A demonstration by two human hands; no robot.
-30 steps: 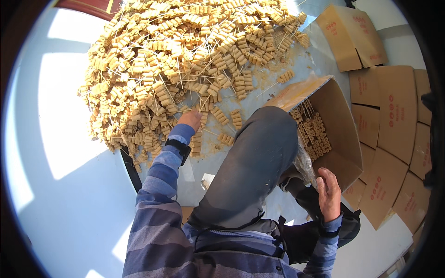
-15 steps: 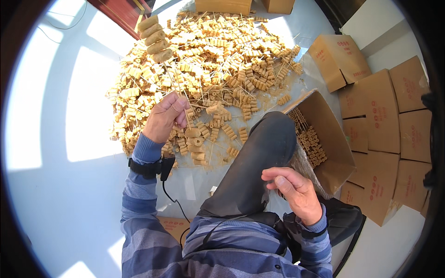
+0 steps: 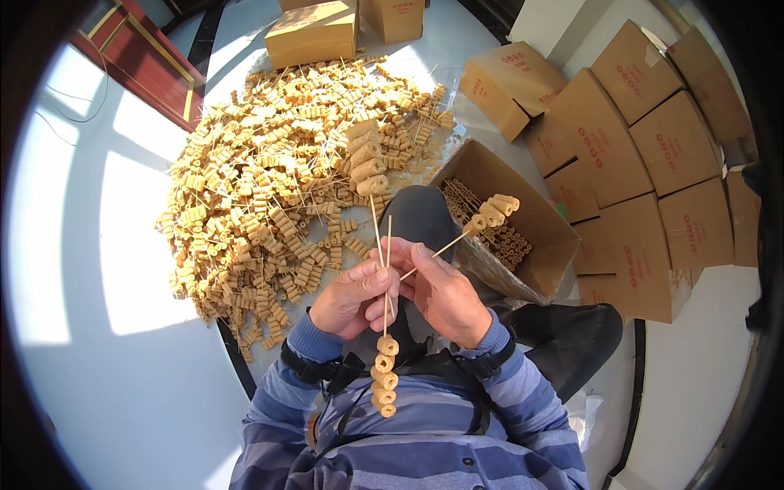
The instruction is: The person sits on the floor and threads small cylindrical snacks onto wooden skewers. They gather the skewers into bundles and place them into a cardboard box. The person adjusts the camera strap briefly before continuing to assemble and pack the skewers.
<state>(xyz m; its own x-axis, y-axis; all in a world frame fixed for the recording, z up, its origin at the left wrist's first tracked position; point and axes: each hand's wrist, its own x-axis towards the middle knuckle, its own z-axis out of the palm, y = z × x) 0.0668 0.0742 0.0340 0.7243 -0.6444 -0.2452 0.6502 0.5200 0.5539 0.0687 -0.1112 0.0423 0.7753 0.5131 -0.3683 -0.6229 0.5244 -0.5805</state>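
In front of my lap, my left hand (image 3: pixel 351 302) is closed, pinching thin sticks between thumb and fingers. One skewer of tan hollow rolls (image 3: pixel 367 159) points away from me. A second skewer of rolls (image 3: pixel 385 380) hangs toward my body, its bare stick end rising past my fingertips. My right hand (image 3: pixel 449 300) touches the left at the fingertips. Its thumb and fingers are round the stick of a third skewer of rolls (image 3: pixel 492 214), which slants out to the right over the open carton (image 3: pixel 543 229). Rows of similar skewers (image 3: pixel 510 245) lie inside that carton.
A big heap of skewered rolls (image 3: pixel 237 196) covers the floor ahead and to the left. Closed cartons (image 3: pixel 621 155) are stacked at the right, and another carton (image 3: pixel 314 37) stands behind the heap. A red panel (image 3: pixel 155 61) is at the far left. My bent knee lies between heap and open carton.
My left hand has come back from the heap to my lap and met my right hand. Three skewers now show at my hands. The view has shifted to the right.
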